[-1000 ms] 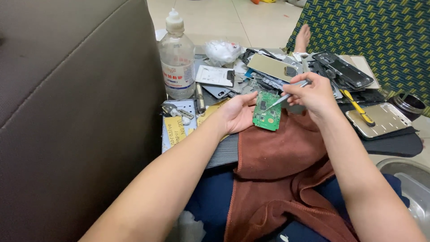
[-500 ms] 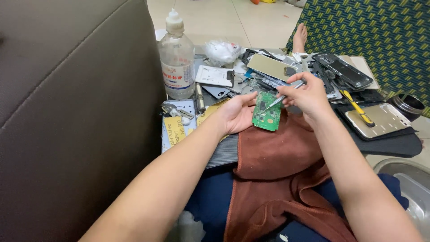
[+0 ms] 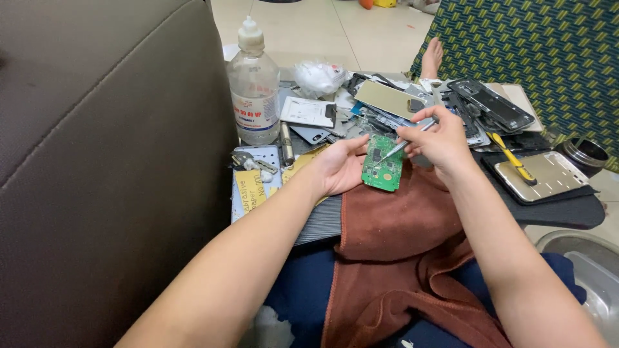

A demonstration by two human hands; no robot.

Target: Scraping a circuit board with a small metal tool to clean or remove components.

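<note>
Left hand [image 3: 342, 169] cupped, pinching green circuit board [image 3: 382, 164]; right hand [image 3: 438, 138] pinching tweezers [image 3: 394, 151], tips on board

Cluttered phone parts [image 3: 412, 106] and bottle [image 3: 255, 90] beyond, sofa [image 3: 97, 161] leftward.

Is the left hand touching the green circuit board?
Touching. The head view shows the left hand holding the green circuit board by its left edge, with the fingers against it and no gap between them.

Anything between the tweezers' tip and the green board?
Nothing visible. The right hand holds the tweezers with the tip already on the green circuit board, which the left hand supports over the brown towel.
</note>
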